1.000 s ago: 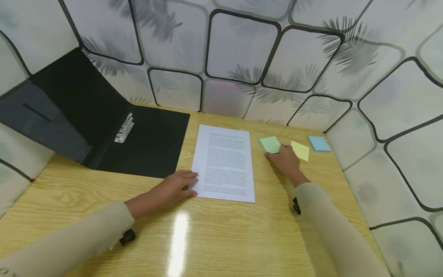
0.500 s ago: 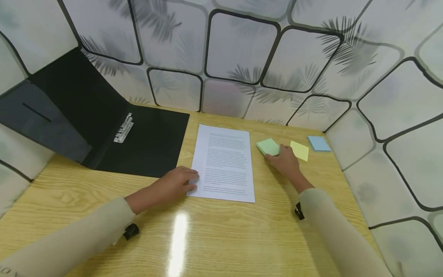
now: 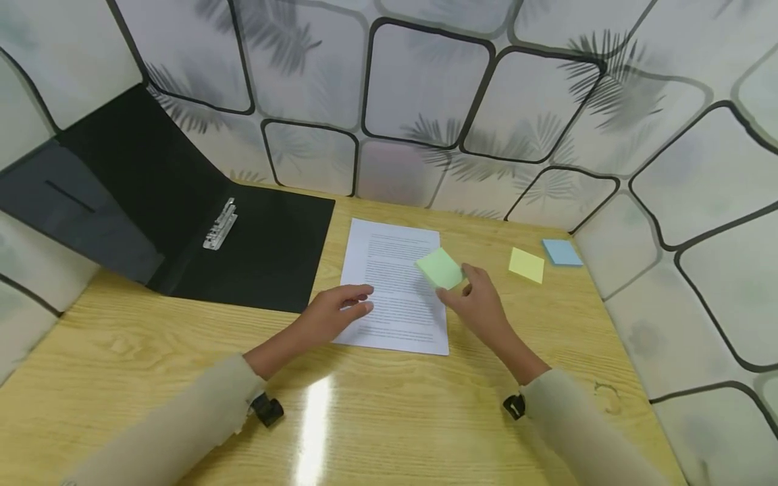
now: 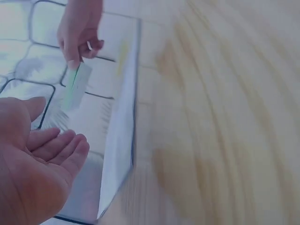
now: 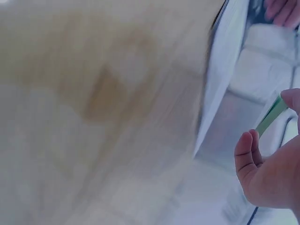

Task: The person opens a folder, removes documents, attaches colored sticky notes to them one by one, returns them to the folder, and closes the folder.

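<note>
My right hand (image 3: 477, 300) pinches a green sticky note pad (image 3: 439, 268) between thumb and fingers, held up over the right side of a printed sheet of paper (image 3: 389, 324). In the left wrist view, the green pad (image 4: 77, 86) hangs from the right hand (image 4: 80, 33), seen nearly edge-on. The right wrist view shows the pad (image 5: 271, 115) as a thin green edge between thumb and fingertips. My left hand (image 3: 331, 314) hovers at the sheet's left side, thumb and fingers parted with nothing between them. Its palm and loosely bent fingers (image 4: 61, 150) show in the left wrist view.
An open black binder (image 3: 267, 250) with a metal clip (image 3: 220, 225) lies at the left, its cover leaning on the patterned wall (image 3: 419, 88). A yellow note pad (image 3: 526, 264) and a blue one (image 3: 562, 252) lie at the back right of the wooden table (image 3: 389, 412).
My right hand has lifted the green pad off the table and carried it left over the sheet. The left hand has come off the sheet's edge and moved slightly right.
</note>
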`<state>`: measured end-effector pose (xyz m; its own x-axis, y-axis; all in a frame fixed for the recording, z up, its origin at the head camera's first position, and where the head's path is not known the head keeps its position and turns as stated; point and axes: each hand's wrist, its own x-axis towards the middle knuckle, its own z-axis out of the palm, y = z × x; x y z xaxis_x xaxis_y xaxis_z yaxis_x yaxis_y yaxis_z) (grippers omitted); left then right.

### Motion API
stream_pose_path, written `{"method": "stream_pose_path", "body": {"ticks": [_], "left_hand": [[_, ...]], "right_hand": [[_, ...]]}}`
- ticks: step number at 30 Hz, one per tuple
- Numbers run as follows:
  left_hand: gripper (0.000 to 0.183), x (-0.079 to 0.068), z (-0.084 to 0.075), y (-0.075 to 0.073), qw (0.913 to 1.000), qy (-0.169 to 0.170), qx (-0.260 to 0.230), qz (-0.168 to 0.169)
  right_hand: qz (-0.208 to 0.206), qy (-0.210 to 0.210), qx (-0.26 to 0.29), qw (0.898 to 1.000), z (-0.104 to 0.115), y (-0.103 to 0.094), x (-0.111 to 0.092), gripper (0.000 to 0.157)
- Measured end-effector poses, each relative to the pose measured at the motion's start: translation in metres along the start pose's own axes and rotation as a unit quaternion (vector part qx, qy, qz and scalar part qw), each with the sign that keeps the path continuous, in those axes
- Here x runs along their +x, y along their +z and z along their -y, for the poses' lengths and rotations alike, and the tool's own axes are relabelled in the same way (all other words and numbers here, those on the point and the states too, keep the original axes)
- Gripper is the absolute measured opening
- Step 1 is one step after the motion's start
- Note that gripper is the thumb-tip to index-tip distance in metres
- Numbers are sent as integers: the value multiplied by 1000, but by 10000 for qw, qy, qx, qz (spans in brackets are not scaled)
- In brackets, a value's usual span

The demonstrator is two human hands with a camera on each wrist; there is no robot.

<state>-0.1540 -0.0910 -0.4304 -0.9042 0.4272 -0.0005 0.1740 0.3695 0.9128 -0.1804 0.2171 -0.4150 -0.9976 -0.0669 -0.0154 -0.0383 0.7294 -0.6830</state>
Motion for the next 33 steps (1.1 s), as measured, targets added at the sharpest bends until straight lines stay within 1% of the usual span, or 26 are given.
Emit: {"method": "stream_pose_path", "body": {"ticks": [2,5,8,11,13,15,17,21,23,28,29,33], "left_hand": [[54,1,-1,5,9987,-42,-499,-9],[59,3,-4,14,9936,-155,-1114,-47],[58,4,-10,23,9840,-174,-1771,63],[52,2,-15,29,9717,-53,-2358,88],[48,1,-16,30,9657,-2,-2596,27],[46,-1,-16,30,9609,2,-2767,-49],[44,-2,-16,29,9574,-78,-2886,-91],[42,-1,-14,24,9539,-343,-2978,-165],[42,1,-13,21,9532,-487,-2978,-200],[42,5,-13,14,9505,-713,-3022,-151],[42,5,-13,13,9492,-754,-3051,-136],[45,6,-14,12,9492,-797,-3045,-41]], "right_hand": [[-34,-173,139,9997,13,9,-12,84],[-160,-382,349,9985,32,23,-30,80],[-332,-531,528,9966,45,35,-47,76],[-429,-635,620,9951,55,47,-59,76],[-467,-675,627,9947,59,54,-64,79],[-506,-718,578,9945,62,59,-68,81],[-506,-723,493,9949,65,62,-71,84],[-373,-696,147,9968,67,64,-78,83],[-333,-733,-119,9967,67,63,-82,81],[-563,-1233,-672,9885,65,58,-84,76],[-615,-1340,-737,9863,64,57,-82,74],[-856,-1850,-778,9759,58,54,-75,66]]}}
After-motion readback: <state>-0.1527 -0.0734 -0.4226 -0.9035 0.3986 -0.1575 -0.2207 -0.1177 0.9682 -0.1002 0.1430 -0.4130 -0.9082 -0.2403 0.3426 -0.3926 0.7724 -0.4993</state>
